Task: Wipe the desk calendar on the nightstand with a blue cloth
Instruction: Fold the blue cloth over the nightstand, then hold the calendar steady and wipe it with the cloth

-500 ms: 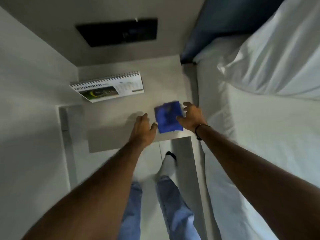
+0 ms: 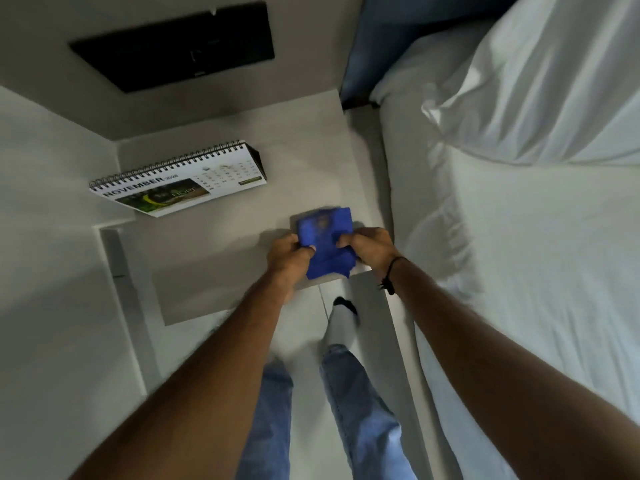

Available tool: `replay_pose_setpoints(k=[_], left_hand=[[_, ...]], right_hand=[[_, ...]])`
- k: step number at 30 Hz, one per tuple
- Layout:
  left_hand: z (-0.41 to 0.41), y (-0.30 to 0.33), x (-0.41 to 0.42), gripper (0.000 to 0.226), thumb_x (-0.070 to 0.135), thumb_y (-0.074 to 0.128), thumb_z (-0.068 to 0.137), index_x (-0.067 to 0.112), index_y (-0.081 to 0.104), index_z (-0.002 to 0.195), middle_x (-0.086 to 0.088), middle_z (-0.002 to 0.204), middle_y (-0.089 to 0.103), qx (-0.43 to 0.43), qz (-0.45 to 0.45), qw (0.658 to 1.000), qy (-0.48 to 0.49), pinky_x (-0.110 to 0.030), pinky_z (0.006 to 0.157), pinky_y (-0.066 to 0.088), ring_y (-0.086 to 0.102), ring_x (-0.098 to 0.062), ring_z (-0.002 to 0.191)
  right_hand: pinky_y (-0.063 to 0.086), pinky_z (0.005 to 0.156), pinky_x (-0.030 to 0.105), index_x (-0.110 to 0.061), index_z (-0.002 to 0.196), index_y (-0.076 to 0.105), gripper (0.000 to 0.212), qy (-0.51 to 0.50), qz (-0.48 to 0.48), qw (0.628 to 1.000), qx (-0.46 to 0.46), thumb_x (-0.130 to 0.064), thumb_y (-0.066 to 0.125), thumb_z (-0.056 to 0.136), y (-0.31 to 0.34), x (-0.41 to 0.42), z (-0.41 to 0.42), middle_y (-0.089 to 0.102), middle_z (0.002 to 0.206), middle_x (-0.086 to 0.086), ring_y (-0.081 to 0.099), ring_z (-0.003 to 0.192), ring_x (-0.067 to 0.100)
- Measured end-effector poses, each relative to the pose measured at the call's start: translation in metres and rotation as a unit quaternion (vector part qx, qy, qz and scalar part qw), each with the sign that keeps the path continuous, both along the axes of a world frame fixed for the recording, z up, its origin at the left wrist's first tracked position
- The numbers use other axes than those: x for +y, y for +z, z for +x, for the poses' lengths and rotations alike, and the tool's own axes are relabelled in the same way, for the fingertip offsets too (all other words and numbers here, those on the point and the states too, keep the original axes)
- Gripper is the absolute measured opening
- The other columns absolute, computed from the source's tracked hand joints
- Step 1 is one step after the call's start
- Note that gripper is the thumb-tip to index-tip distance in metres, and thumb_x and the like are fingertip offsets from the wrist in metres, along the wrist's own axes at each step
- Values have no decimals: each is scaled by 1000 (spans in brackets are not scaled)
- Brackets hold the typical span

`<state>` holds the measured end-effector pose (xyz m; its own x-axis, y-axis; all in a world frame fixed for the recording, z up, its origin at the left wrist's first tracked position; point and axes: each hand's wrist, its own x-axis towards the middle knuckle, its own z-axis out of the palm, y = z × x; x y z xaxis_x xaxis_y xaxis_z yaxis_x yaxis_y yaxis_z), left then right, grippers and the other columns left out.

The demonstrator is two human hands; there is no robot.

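A folded blue cloth (image 2: 327, 242) is held over the front right corner of the pale grey nightstand (image 2: 214, 271). My left hand (image 2: 287, 258) grips its left edge and my right hand (image 2: 369, 245) grips its right edge. Its near end hangs past the nightstand's front edge. The white spiral-bound desk calendar (image 2: 180, 180), showing November and a green picture, stands at the back left of the nightstand, well apart from both hands.
A bed with a white sheet (image 2: 519, 271) and pillow (image 2: 554, 81) runs along the right. A dark panel (image 2: 173, 46) is set in the wall behind the nightstand. A grey wall (image 2: 45, 237) closes the left side. My legs in jeans (image 2: 346, 410) stand below.
Both hands have closed on the blue cloth's edges and lifted it toward the nightstand's front edge; before, they lay beside it with fingers apart. The view has moved closer.
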<state>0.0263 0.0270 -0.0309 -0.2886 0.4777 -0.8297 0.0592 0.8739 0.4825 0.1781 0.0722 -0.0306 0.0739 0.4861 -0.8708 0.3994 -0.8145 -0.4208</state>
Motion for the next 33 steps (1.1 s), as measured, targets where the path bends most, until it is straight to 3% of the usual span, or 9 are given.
replay_pose_setpoints(k=[4,9,13,16,21,25,29,31,33], left_hand=[[-11,71,-17,22,1,57,95,2,69,114,-16,106,69,-64,-27,998,-10,-52,99,55,64,-27,95],[-33,141,-18,34,8,53,100,7,64,132,-14,120,72,-134,-46,989,-51,-26,76,57,69,-23,96],[-56,154,-11,20,19,61,97,21,64,116,-12,124,73,-147,-43,983,-102,-37,88,47,67,-27,105],[-74,144,-6,16,18,67,94,23,65,109,-7,117,76,-154,-30,977,-142,-30,76,59,73,-26,103],[-103,125,-3,37,6,62,95,18,62,130,-8,123,73,-177,-29,965,-189,-26,71,60,72,-25,106],[-127,111,1,35,11,65,95,28,66,125,3,112,79,-227,-52,947,-221,-31,77,61,77,-17,102],[-143,98,13,21,11,70,90,12,72,111,-4,99,77,-52,74,939,-332,-40,86,61,76,-28,100],[-157,99,22,19,13,65,91,8,72,107,-8,98,72,87,172,887,-420,-39,87,59,73,-33,98],[-181,101,32,24,18,56,95,8,70,113,-12,111,67,192,273,796,-506,-44,89,57,68,-33,103]], right_hand=[[57,53,26,-5,98,71,23,-123,-51,984,115,-10,70,76,62,-30,-6,76,95,16,69,73,23],[59,93,46,1,123,65,41,-253,-88,922,281,-9,61,83,122,-51,-18,71,118,25,70,100,35],[56,94,41,-7,116,68,37,-302,-100,886,337,-17,59,80,129,-62,-35,73,113,16,70,101,32],[51,104,46,-3,125,65,45,-326,-90,886,317,-15,59,82,115,-74,-50,70,126,21,65,111,36],[58,83,39,-9,123,69,53,-329,-72,915,223,-21,71,72,102,-88,-85,74,129,14,71,107,26],[57,101,46,-5,121,68,49,-370,-72,871,314,-24,71,76,89,-94,-105,76,120,16,72,110,33],[56,98,46,2,120,65,42,-430,-39,861,271,-10,70,81,73,-95,-121,72,126,24,69,103,34],[58,88,43,-3,113,64,36,-466,-26,857,216,-6,73,78,67,-94,-130,71,121,24,68,97,33],[59,88,43,-7,108,62,35,-483,-24,855,187,-7,76,76,61,-91,-142,71,118,23,67,95,32]])
